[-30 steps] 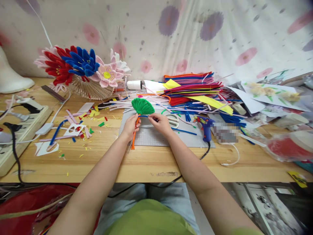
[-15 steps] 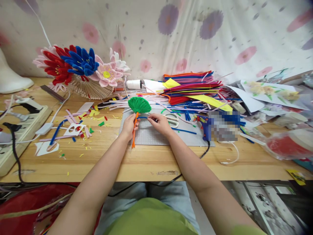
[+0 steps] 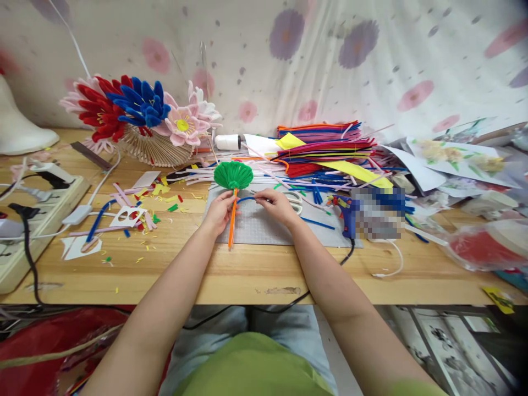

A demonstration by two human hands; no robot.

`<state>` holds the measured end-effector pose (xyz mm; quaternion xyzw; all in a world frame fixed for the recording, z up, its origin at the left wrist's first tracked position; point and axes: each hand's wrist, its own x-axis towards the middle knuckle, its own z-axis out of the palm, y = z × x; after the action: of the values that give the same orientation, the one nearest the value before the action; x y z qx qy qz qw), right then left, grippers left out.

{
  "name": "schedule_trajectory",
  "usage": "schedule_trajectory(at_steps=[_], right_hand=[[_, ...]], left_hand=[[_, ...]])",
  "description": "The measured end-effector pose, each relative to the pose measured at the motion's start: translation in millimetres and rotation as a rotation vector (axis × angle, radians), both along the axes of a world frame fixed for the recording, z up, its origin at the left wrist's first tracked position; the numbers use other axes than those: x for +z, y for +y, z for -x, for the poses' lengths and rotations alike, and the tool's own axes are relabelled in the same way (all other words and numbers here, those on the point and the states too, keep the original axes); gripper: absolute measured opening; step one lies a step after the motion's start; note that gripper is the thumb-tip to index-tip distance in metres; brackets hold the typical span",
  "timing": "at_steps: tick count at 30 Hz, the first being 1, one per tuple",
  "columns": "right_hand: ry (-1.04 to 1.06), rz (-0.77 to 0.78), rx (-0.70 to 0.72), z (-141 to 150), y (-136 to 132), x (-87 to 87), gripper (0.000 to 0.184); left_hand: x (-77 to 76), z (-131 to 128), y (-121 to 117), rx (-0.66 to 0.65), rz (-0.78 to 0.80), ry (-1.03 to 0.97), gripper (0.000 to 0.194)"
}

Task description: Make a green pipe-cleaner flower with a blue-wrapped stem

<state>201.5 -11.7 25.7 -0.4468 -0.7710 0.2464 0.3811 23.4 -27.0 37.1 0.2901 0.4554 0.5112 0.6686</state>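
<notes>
My left hand [image 3: 218, 212] is closed around the orange stem [image 3: 232, 225] of a green fan-shaped pipe-cleaner piece [image 3: 233, 175], held upright over a grey cutting mat [image 3: 264, 228]. My right hand [image 3: 277, 204] pinches a blue pipe cleaner [image 3: 246, 199] that curves from its fingers to the stem just under the green fan. Both hands sit close together at the mat's far edge.
A stack of coloured pipe cleaners [image 3: 325, 148] lies behind the mat, with scissors [image 3: 293, 199] and a blue glue gun [image 3: 348, 212] to the right. A flower headpiece [image 3: 136, 115] stands at back left, a power strip [image 3: 37, 209] at far left. Cut scraps [image 3: 140, 212] litter the wood.
The green fan has shifted slightly left and its orange stem now hangs more upright. My right hand has drawn the blue pipe cleaner closer to the stem.
</notes>
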Motion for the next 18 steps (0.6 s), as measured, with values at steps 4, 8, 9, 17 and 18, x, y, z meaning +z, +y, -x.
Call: schedule_trajectory(at_steps=[4, 8, 9, 17, 18], right_hand=[[-0.037, -0.047, -0.01, -0.8, 0.7, -1.5, 0.018], [-0.071, -0.075, -0.026, 1.1, 1.5, -5.4, 0.019], [-0.078, -0.074, -0.033, 1.8, 1.3, -5.7, 0.019], [-0.091, -0.076, -0.01, 4.3, -1.9, -2.9, 0.019], [-0.085, -0.078, -0.023, 4.3, -1.7, -3.4, 0.019]], left_hand=[[3.2, -2.7, -3.3, -0.03, -0.021, -0.008, 0.02], [4.6, -2.6, -5.3, -0.104, -0.029, -0.015, 0.028], [4.5, -1.9, -5.2, -0.121, -0.031, -0.022, 0.03], [5.1, 3.3, -4.0, -0.186, 0.012, -0.123, 0.029], [5.2, 3.0, -4.5, -0.187, 0.005, -0.114, 0.032]])
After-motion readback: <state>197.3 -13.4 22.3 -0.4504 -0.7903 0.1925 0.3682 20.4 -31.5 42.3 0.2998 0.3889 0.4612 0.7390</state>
